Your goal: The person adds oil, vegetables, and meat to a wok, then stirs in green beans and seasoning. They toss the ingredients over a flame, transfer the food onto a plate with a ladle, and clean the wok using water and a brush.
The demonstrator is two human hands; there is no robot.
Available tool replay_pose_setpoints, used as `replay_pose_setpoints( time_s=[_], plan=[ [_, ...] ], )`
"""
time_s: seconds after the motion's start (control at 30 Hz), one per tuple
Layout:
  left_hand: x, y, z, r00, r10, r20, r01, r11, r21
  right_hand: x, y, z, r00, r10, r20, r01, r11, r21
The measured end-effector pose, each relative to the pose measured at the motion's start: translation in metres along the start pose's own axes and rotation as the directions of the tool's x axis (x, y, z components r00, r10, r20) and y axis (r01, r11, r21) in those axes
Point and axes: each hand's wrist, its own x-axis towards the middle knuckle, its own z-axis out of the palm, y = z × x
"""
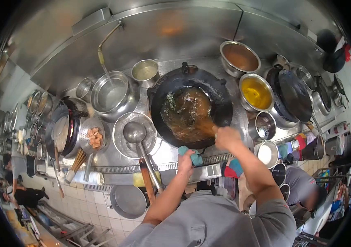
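A black wok point(165, 133) sits on the stove in front of me, with swirling brownish water point(187, 105) inside. My right hand point(227, 138) is closed around the upper end of a bamboo wok brush point(206, 126), whose bristles dip into the water and look smeared by motion. At the wok's near edge, my left hand point(185, 160) grips a folded teal cloth point(192, 154). Left of that hand, a steel ladle point(134, 133) lies across a round strainer point(120, 145), its handle pointing toward me.
Bowls of yellow oil point(257, 92) and brown liquid point(240, 57) stand right of the wok. To the left are a water pot point(110, 92) under a tap point(100, 55) and a perforated skimmer point(85, 140) with meat pieces point(94, 138). Another person point(298, 183) is close on my right.
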Motion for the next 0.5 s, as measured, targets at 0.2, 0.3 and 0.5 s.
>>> replay_pose_setpoints(
  time_s=[0.2, 0.3, 0.5],
  plan=[
    [0.005, -0.001, -0.009, 1.0, -0.027, 0.005, 0.026, 0.998, 0.054, 0.122, -0.048, 0.015, 0.973, 0.021, -0.229, 0.021, 0.984, 0.18],
    [-0.011, 0.002, 0.007, 0.988, 0.007, -0.156, 0.0, 0.999, 0.041, 0.097, -0.054, 0.046, 0.957, -0.061, -0.284, 0.113, 0.979, 0.17],
    [-0.021, 0.012, 0.025, 0.966, -0.016, -0.257, 0.028, 0.999, 0.045, -0.007, 0.036, -0.009, 1.0, -0.017, 0.018, 0.018, 0.995, -0.099]
  ],
)
